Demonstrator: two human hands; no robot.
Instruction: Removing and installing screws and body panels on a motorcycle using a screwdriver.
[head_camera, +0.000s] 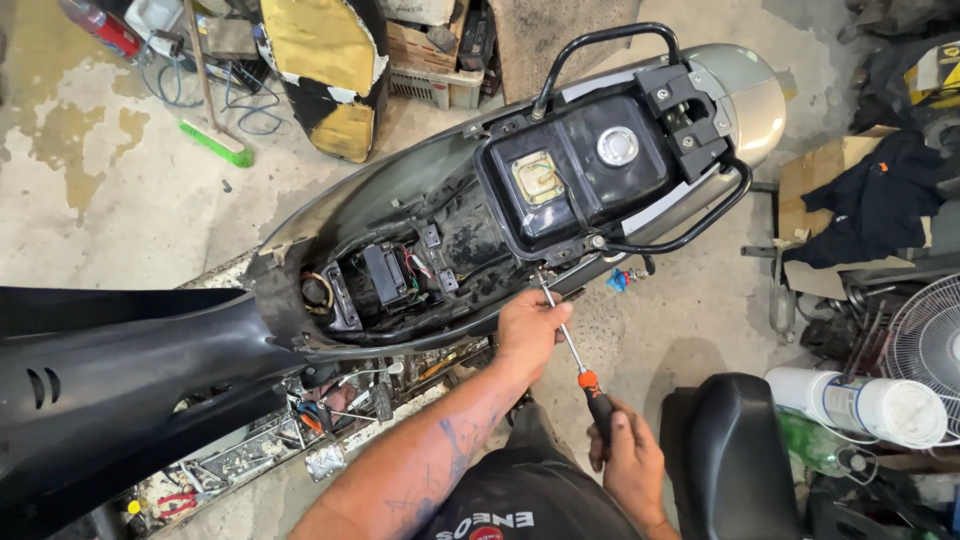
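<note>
While my right hand (628, 455) grips the screwdriver (577, 357) handle, my left hand (530, 328) pinches its shaft just below the scooter's open compartment (400, 215). That compartment holds a black battery (384, 274), wires and the fuel tank (580, 165).
</note>
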